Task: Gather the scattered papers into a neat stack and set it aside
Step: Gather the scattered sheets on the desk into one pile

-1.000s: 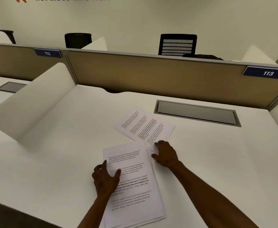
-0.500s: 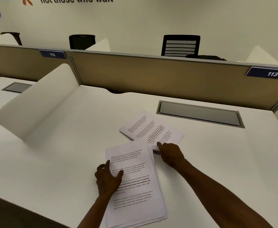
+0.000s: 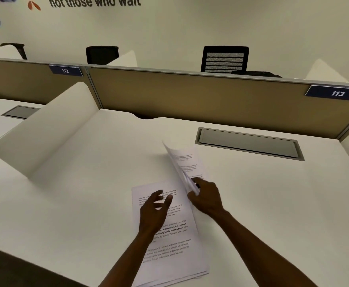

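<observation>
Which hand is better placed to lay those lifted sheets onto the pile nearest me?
The right hand, probably. It already grips the lifted sheets by their near edge, raised off the desk beside the pile. The left hand hovers open over the pile, holding nothing, and could steady it.

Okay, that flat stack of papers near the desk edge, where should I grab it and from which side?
Probably the stack at its near right corner, coming from the right. Its lower sheets fan out past the top one there, so fingers could slide under that edge with the thumb on top. The left hand hovers over its far end, and the right hand holds the lifted sheets.
</observation>
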Tool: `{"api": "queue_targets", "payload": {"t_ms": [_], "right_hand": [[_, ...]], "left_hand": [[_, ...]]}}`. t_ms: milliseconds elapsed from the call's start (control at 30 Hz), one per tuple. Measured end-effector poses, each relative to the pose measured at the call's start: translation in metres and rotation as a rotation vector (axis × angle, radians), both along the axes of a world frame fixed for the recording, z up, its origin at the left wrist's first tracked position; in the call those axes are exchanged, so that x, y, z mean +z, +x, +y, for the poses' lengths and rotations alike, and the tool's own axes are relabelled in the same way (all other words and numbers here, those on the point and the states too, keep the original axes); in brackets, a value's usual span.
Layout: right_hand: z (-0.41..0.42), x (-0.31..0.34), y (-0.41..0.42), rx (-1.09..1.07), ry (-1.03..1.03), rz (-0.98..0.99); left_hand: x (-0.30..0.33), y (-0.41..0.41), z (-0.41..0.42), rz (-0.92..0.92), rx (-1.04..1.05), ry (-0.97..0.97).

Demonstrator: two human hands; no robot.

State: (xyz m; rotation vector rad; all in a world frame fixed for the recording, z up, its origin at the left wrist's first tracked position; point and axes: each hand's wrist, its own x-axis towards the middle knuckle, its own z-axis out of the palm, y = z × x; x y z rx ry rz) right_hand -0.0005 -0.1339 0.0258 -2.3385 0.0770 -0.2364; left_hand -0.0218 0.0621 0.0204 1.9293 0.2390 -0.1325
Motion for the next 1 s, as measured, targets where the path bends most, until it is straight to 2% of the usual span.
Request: {"api": "queue_targets", "payload": {"t_ms": [100,167,300,367,433,533,633,767,900,1000], "right_hand": [[0.028,-0.002,-0.021,0.128,-0.031,0.05],[0.043,-0.006,-0.035,0.2,-0.042,0.082],[0.064,-0.012,-0.055,0.344,-0.081,0.135],[0.065,-0.014,-0.06,0.365,-0.098,0.196],[0.067,-0.019,-0.06,0.3,-0.078,0.177],[0.05,-0.031,-0.058,0.082,-0.07,0.115],[0.033,-0.046,-0.058,0.09,-0.228,0.362],[0.03,-0.061,-0.067,0.191,-0.393,0.403],[0.03,-0.062,-0.068,0.183,-0.337,0.401],[0.031,-0.061,-0.066,0.184,-0.315,0.418]], "left_hand": [[0.009,0.012,-0.007,0.273,-0.01,-0.361],[0.012,0.017,-0.005,0.339,0.018,-0.427],[0.006,0.011,0.011,0.228,0.069,-0.098],[0.002,0.002,0.02,0.213,0.084,-0.026],[-0.002,-0.008,0.036,0.203,0.087,0.021],[-0.006,-0.019,0.051,0.085,0.008,0.199],[-0.014,-0.032,0.056,-0.017,-0.083,0.41],[-0.026,-0.048,0.056,0.104,-0.094,0.731],[-0.029,-0.057,0.05,0.212,-0.041,0.666],[-0.027,-0.055,0.044,0.223,0.068,0.475]]}}
